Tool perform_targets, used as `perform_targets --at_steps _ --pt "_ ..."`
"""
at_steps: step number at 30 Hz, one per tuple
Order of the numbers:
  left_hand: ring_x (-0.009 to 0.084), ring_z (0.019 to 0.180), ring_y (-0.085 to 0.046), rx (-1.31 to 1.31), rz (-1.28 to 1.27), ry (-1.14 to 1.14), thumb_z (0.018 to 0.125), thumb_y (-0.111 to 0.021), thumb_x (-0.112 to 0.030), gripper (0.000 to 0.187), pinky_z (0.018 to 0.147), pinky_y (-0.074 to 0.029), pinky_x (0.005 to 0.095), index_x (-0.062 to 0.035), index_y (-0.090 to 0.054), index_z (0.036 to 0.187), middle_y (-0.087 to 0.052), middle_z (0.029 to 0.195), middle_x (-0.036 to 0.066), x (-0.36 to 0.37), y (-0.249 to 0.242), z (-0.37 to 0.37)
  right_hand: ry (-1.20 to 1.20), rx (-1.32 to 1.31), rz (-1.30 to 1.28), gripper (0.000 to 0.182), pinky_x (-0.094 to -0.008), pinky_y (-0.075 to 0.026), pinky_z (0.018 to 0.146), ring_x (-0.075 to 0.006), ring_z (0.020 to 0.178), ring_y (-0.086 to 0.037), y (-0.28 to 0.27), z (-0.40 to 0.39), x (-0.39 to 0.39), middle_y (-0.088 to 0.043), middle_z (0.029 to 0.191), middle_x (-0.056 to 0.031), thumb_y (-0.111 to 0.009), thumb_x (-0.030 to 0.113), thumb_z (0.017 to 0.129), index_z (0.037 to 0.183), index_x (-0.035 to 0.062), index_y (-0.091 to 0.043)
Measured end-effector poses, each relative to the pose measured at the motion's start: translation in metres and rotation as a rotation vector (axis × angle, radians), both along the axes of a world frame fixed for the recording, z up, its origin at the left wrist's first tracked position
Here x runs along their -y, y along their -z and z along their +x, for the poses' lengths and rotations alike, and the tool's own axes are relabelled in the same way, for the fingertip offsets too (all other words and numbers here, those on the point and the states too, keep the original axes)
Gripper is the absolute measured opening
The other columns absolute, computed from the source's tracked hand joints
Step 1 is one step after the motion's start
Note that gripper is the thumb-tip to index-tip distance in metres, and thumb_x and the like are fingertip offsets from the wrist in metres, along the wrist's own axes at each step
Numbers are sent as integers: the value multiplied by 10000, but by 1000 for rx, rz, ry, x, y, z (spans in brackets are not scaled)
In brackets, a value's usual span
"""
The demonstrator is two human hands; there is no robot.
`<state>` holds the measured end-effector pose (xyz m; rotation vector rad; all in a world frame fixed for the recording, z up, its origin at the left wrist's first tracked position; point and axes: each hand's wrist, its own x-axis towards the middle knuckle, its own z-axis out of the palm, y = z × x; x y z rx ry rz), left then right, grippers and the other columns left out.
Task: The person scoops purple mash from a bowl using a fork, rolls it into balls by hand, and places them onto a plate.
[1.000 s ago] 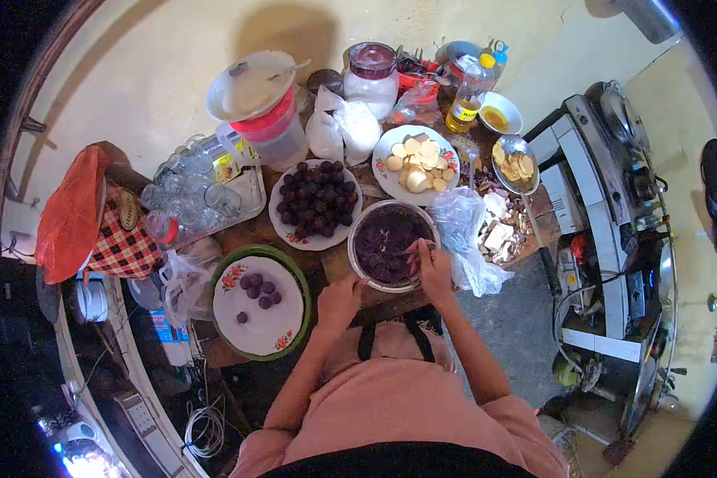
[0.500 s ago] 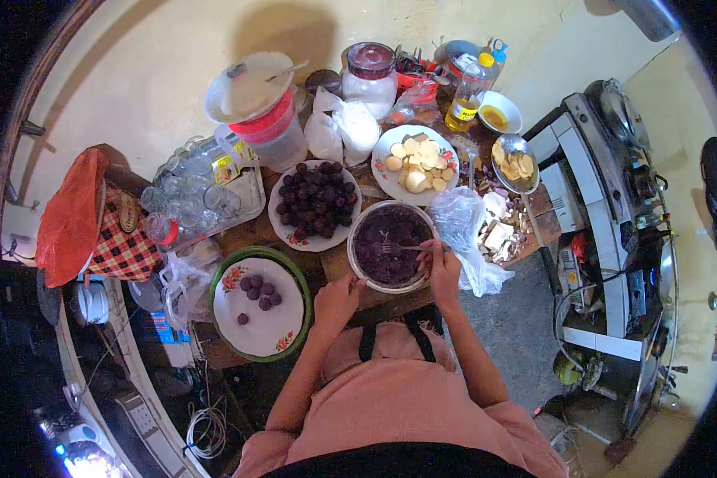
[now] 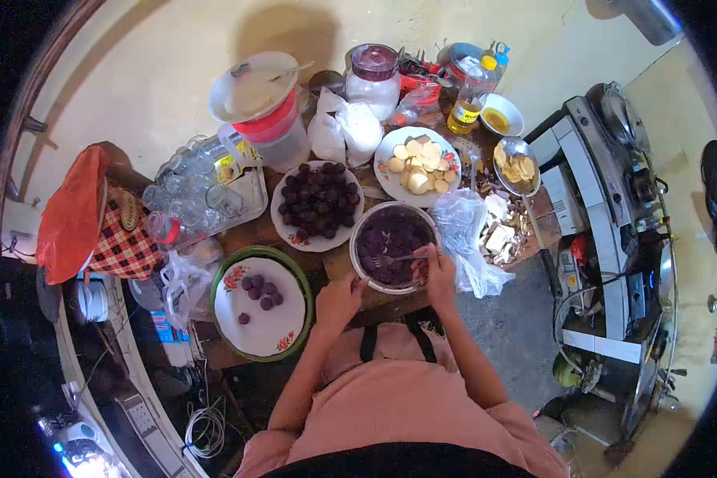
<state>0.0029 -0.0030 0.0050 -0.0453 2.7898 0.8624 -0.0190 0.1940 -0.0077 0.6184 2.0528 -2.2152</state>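
A clear bowl (image 3: 357, 229) of dark purple mash sits at the near edge of the wooden table (image 3: 251, 233). My right hand (image 3: 436, 272) grips a metal fork (image 3: 394, 259) whose tines lie in the mash. My left hand (image 3: 339, 300) rests closed against the bowl's near left rim. Left of it, a flowered white plate (image 3: 283, 327) on a green tray holds several small purple balls (image 3: 260, 291). Behind the bowl stands a plate of many dark purple balls (image 3: 317, 201).
A plate of pale slices (image 3: 417, 166), a clear plastic bag (image 3: 464, 231), a ladle of chips (image 3: 517, 166), an oil bottle (image 3: 468, 97), jars, a pitcher and a tray of glasses (image 3: 203, 195) crowd the table. A stove (image 3: 613, 183) stands to the right.
My right hand has swung the fork through the mash, from the bowl's lower middle up toward the centre and back down. My left hand has hardly moved.
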Motion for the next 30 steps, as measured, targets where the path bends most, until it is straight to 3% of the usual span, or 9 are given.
perform_targets --at_steps 5,10,13,15,19,22,23,27,30 --pt "244 758 -602 -285 425 -346 876 -486 -312 299 709 -466 349 -39 -593 936 -614 834 147 1 -26 -16 102 -16 -259 326 -216 -383 442 -104 493 -513 -12 7 -19 -573 641 -67 -415 301 925 872 13 -559" --pt "229 987 -526 -71 1584 -719 891 -452 -341 386 911 -370 323 5 -520 1050 -565 1036 125 -40 -18 -53 218 -134 -306 342 -237 -393 458 -126 541 -526 -55 23 -13 -592 713 -92 -386 295 935 888 -1 -550" --pt "250 945 -543 316 1950 -868 878 -457 -367 396 902 -411 377 7 -525 991 -573 984 145 -68 -33 -69 32 -496 246 231 -278 -456 528 -187 623 -570 -49 54 3 -594 740 -103 -477 208 894 911 -10 -552" --pt "255 837 -582 492 2149 -866 851 -517 -381 408 825 -486 380 10 -540 966 -586 926 153 -82 -21 -78 -222 -1168 825 199 -329 -497 625 -267 725 -595 -39 58 3 -590 826 -137 -579 104 801 958 -18 -568" --pt "145 565 -563 533 1884 -1171 812 -601 -324 290 528 -529 248 -61 -540 707 -540 606 38 -85 -16 -90 -389 -951 890 298 -372 -508 665 -314 800 -595 -43 83 2 -553 978 -189 -587 70 766 1048 -20 -561" --pt "78 476 -504 610 1948 -1034 818 -591 -353 284 413 -455 208 -104 -520 703 -491 534 -20 -70 -4 -86 -367 -936 860 238 -360 -508 664 -310 764 -600 -53 91 -11 -578 889 -161 -548 121 818 1009 -20 -569" --pt "46 346 -403 671 1972 -1080 832 -569 -368 339 300 -325 187 -142 -483 594 -416 431 -45 -69 -1 -87 -313 -922 825 221 -351 -503 648 -296 738 -598 -57 94 -15 -582 857 -148 -522 141 841 984 -19 -575" --pt "96 216 -269 501 2058 -789 917 -415 -337 519 228 -223 222 -148 -412 434 -325 315 -27 -48 -6 -92 -99 -685 594 264 -322 -473 587 -233 644 -582 -66 87 -26 -592 749 -105 -429 203 910 909 -11 -584" --pt "88 221 -245 648 2238 -655 874 -513 -328 502 224 -208 212 -141 -373 430 -299 323 -35 -33 -5 -97 7 -314 385 302 -309 -448 568 -197 616 -562 -51 65 -28 -594 737 -95 -399 234 929 895 -2 -585"
